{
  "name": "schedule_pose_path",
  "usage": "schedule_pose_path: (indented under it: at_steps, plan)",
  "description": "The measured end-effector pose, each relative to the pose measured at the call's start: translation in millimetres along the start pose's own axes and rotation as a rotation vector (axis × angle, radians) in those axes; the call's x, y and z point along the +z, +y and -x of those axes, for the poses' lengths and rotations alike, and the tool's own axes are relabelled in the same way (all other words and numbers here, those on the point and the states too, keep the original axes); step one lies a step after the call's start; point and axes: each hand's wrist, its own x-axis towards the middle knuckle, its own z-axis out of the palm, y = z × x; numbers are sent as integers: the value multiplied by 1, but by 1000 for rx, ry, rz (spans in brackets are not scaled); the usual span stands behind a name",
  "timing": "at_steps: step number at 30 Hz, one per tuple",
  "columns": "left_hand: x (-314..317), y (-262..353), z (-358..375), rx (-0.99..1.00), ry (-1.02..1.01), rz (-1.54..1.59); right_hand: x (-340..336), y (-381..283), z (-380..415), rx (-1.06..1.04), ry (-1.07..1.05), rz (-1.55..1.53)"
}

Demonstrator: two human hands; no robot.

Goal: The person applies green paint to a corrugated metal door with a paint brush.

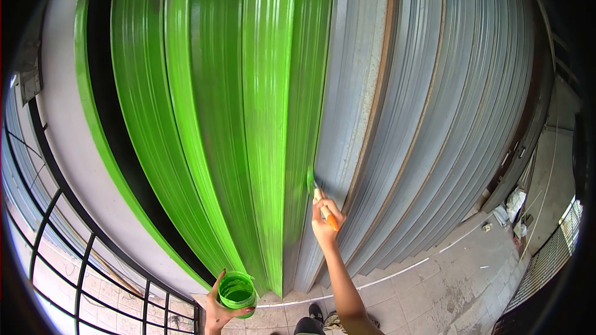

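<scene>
My right hand (326, 218) grips a paintbrush (330, 218) with an orange-tipped handle. Its green, wet bristles press against the folding metal shutter (363, 105), where green paint meets bare grey metal. Low and to the left, my left hand (222, 310) is wrapped round a small tub of green paint (236, 290), whose open top faces me. Paint coats the tub's inside and rim. Left of the brush, the shutter's panels (267, 87) are glossy green; to the right they are grey with brown, rusty edges.
Black metal bars (81, 273) stand at the lower left beside a pale wall (68, 87). Below me is a tiled floor (410, 291) with my shoe (316, 312) on it. White bags or scraps (515, 205) lie at the right, near a slatted grille (546, 267).
</scene>
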Motion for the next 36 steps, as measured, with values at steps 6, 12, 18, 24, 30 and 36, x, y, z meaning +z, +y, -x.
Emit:
schedule_pose_path:
  at_steps: [6,12,18,24,30,36]
  plan:
    - [0,1,-3,-23,-23,-39,-11,50,99,178,-21,40]
    - [-1,-4,-3,-29,-18,-43,-32,66,137,276,-55,124]
    - [0,1,2,-62,-24,-87,-7,-1,23,-105,75,47]
    - [0,3,3,-50,3,-96,-5,36,81,20,-36,128]
    - [1,8,3,-65,-4,-99,-15,61,141,189,-35,68]
    - [3,13,6,-64,-10,-79,-40,77,186,441,-178,196]
